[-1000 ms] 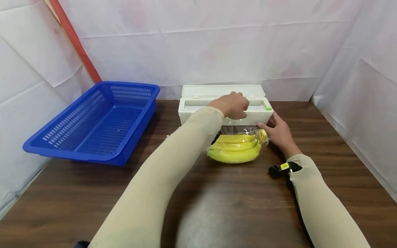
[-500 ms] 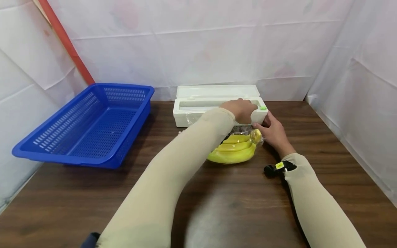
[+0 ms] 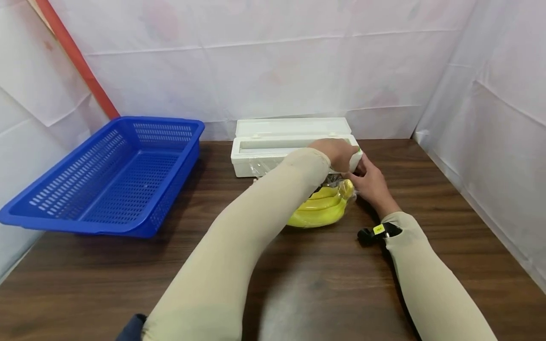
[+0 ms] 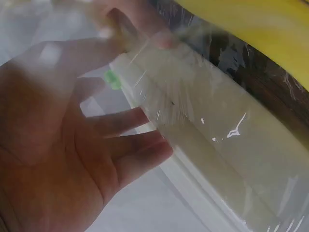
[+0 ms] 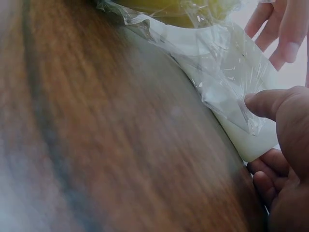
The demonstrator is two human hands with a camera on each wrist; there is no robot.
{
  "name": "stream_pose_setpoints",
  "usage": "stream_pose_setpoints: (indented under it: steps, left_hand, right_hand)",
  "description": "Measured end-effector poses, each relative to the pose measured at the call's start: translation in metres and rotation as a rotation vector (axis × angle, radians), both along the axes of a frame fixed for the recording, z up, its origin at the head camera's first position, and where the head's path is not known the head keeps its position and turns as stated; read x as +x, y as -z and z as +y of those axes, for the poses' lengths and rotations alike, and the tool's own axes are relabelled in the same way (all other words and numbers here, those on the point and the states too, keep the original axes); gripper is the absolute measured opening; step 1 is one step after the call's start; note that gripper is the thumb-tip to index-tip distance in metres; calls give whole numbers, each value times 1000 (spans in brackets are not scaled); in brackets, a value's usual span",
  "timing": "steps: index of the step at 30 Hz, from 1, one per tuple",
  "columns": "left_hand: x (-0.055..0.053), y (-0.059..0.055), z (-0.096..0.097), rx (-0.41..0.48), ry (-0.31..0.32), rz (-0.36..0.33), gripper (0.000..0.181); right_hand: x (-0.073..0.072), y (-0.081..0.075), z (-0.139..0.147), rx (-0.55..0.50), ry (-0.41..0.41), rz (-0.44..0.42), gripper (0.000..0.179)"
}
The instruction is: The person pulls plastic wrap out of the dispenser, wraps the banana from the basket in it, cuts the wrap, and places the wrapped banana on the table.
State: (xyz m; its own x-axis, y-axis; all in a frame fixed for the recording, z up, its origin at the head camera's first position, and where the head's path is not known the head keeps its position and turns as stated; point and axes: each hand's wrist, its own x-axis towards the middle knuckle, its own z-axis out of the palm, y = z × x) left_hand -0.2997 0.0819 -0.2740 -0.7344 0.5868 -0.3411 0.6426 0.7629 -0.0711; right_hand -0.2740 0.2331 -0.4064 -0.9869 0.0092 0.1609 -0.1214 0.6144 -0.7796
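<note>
A white cling film dispenser (image 3: 245,166) stands near the back wall with its lid raised. My left hand (image 3: 337,154) reaches over its right end. In the left wrist view, that hand's fingers (image 4: 140,150) rest along the dispenser's edge, and a green slider (image 4: 112,79) shows between thumb and fingers. My right hand (image 3: 373,184) grips the dispenser's right end, thumb (image 5: 265,102) pressing clear film (image 5: 219,87) against the front and fingers tucked behind. A bunch of bananas (image 3: 320,210) in clear film lies before the dispenser, partly hidden by my left sleeve.
A blue perforated basket (image 3: 168,208) stands at the left on the dark wooden table (image 3: 324,284). White sheeting (image 3: 273,71) hangs behind and along both sides. A red strip (image 3: 77,59) leans in the back left corner.
My left hand has moved right along the dispenser's front edge to its right end. The right hand stays at that end. The head view has turned slightly to the right.
</note>
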Motion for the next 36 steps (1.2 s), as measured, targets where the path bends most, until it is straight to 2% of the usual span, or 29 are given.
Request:
stream_pose_setpoints:
  steps: [7, 12, 16, 24, 29, 36]
  left_hand:
    - [6, 6, 6, -71, 80, 148, 75]
    - [7, 10, 8, -68, 80, 216, 75]
    - [4, 13, 7, -28, 100, 251, 68]
    - [-8, 16, 5, 79, 141, 264, 50]
    - [-15, 18, 4, 115, 142, 262, 47]
    - [-19, 17, 0, 151, 136, 277, 48]
  right_hand:
    - [2, 0, 1, -2, -18, 21, 70]
    - [4, 2, 0, 6, -18, 23, 75]
    - [6, 1, -1, 5, -14, 23, 77]
    - [5, -2, -1, -17, -26, 46, 77]
    - [4, 0, 0, -14, -12, 49, 75]
    - [2, 0, -2, -20, 6, 34, 76]
